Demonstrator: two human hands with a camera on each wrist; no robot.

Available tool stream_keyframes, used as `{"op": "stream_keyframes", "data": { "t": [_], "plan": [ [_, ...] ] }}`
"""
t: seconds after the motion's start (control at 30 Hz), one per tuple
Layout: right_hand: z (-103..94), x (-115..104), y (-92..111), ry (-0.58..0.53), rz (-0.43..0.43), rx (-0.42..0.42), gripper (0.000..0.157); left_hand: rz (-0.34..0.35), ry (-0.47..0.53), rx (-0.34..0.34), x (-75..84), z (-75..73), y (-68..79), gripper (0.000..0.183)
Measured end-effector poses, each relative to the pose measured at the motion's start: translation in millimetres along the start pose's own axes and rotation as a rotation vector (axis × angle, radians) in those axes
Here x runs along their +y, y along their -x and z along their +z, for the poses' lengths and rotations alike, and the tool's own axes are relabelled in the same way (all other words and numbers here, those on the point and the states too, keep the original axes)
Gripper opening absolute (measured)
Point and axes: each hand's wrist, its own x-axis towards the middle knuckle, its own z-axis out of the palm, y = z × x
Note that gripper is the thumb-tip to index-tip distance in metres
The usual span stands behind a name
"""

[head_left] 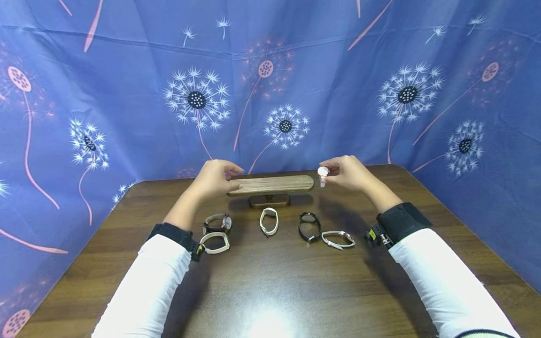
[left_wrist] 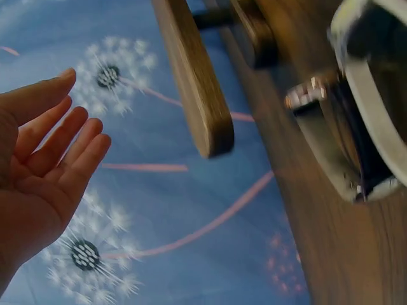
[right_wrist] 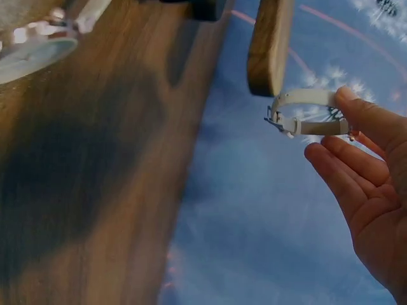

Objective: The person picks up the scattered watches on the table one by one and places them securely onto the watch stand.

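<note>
Five watches (head_left: 271, 212) lie before the stand (head_left: 274, 184) — cloth (head_left: 338, 89) behind.

no readable text or numbers

On the table (head_left: 236, 281), nearer than the stand (head_left: 270, 184), lie 5 watches (head_left: 270, 212): 2 left, 1 midway, 2 right. A 6th watch (head_left: 323, 172), in the right hand (head_left: 348, 172), is right of the stand.

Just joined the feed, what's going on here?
A person's right hand holds a white-strapped watch just off the right end of a wooden bar stand. The left hand is at the other end, open and gripping nothing. Five other watches are on the table in front.
</note>
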Motion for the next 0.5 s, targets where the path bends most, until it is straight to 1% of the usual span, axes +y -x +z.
{"op": "stream_keyframes", "data": {
  "t": [0.03,0.13,0.27,0.3,0.4,0.5],
  "plan": [
    [1.0,2,-3,-0.004,0.014,-0.011,0.043,-0.009,-0.017,-0.012,-4.3,-2.3,-2.3,0.034],
    [5.2,6,-12,-0.042,0.067,-0.044,0.043,-0.073,-0.02,-0.053,-17.3,-5.3,-8.6,0.036],
    [12.6,10,-23,-0.095,0.147,-0.106,0.043,-0.181,-0.003,-0.11,-35.5,-2.1,-14.9,0.042],
    [14.2,10,-25,-0.109,0.167,-0.123,0.043,-0.199,-0.01,-0.124,-39.6,-0.6,-16.0,0.044],
    [18.3,10,-29,-0.135,0.217,-0.163,0.041,-0.226,-0.054,-0.16,-48.6,4.7,-19.0,0.05],
    [21.0,11,-30,-0.15,0.254,-0.173,0.04,-0.21,-0.112,-0.187,-53.1,11.1,-21.7,0.056]
  ]
}}
